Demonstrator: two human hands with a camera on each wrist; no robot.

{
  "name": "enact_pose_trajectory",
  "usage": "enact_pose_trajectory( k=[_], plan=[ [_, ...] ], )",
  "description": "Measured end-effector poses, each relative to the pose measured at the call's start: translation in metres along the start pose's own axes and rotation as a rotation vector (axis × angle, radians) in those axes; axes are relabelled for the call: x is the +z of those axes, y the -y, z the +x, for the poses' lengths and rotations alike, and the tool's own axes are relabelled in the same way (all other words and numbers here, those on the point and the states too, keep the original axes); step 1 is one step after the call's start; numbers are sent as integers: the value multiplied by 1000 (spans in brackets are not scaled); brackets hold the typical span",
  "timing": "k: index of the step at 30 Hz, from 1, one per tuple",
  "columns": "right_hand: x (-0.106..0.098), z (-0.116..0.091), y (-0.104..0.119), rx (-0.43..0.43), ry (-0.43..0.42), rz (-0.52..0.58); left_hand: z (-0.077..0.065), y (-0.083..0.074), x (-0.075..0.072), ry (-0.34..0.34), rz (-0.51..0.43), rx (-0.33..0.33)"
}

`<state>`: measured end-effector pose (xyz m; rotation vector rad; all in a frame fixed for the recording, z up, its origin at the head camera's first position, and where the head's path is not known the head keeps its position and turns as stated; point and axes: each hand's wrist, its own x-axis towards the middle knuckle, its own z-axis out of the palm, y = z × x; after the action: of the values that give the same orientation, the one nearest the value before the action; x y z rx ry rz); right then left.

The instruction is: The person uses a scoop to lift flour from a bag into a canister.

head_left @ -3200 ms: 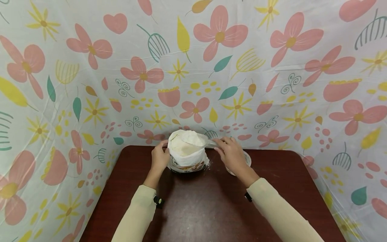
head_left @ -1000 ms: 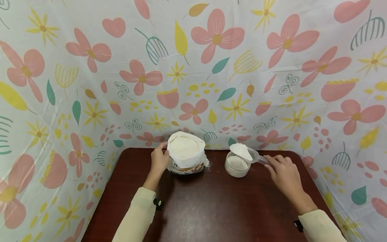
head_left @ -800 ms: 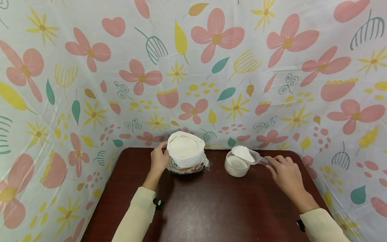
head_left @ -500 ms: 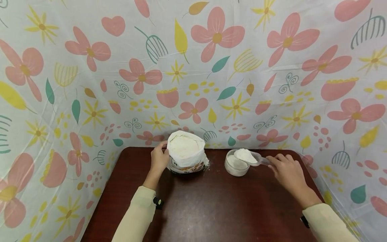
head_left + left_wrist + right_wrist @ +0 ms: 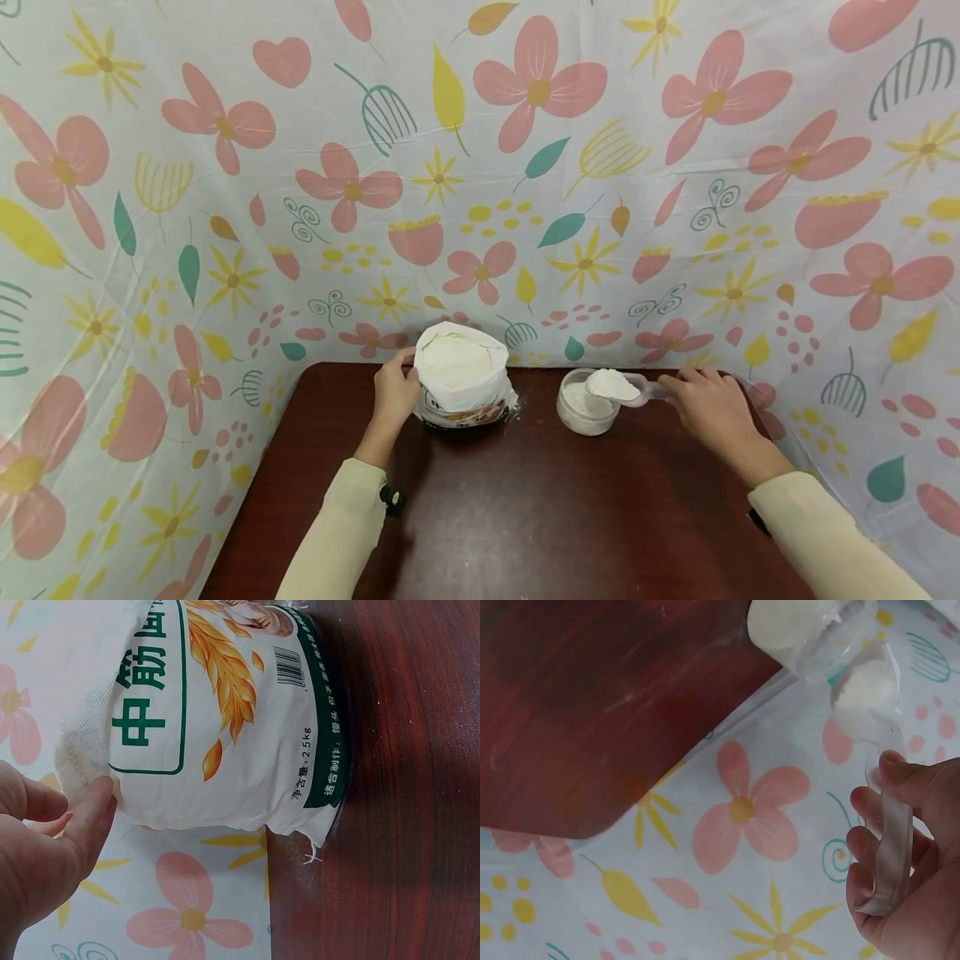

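Observation:
An open white flour bag (image 5: 461,375) with green print and a wheat picture (image 5: 217,712) stands at the back of the dark red table (image 5: 525,517). My left hand (image 5: 395,396) holds the bag's rolled rim at its left side, thumb on the fabric (image 5: 90,810). My right hand (image 5: 708,408) grips the handle of a clear plastic scoop (image 5: 618,387) heaped with flour (image 5: 866,690). The scoop hovers over the rim of a small clear cup (image 5: 587,407), partly filled with flour (image 5: 780,622).
A floral cloth (image 5: 525,167) walls in the table on the back and both sides. Traces of flour dust lie on the table beside the bag (image 5: 315,855). The table's right corner (image 5: 570,825) lies near my right hand.
My right hand carried the heaped scoop out of the bag and rightward to the cup, then lowered it closer to the cup's rim. The left hand stayed on the bag.

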<state>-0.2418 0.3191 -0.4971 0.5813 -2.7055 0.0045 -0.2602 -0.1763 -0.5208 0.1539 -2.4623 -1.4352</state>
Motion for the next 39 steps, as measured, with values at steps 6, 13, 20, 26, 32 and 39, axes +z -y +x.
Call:
enact_pose_trajectory(
  k=[6,13,20,26,32,39],
  plan=[
    [-1,12,1,-13,59,-25,0,0,0,12,-1,-19],
    [-5,22,4,-35,126,-64,1,0,1,10,-7,-18],
    [-4,33,4,-89,110,-126,1,2,1,1,-3,-10],
    [-5,41,5,-119,127,-171,2,3,2,2,-2,-13],
    [-7,47,8,-153,128,-208,1,2,1,11,-15,-22],
    [-13,57,12,-182,152,-247,2,2,1,12,-5,-16]
  ],
)
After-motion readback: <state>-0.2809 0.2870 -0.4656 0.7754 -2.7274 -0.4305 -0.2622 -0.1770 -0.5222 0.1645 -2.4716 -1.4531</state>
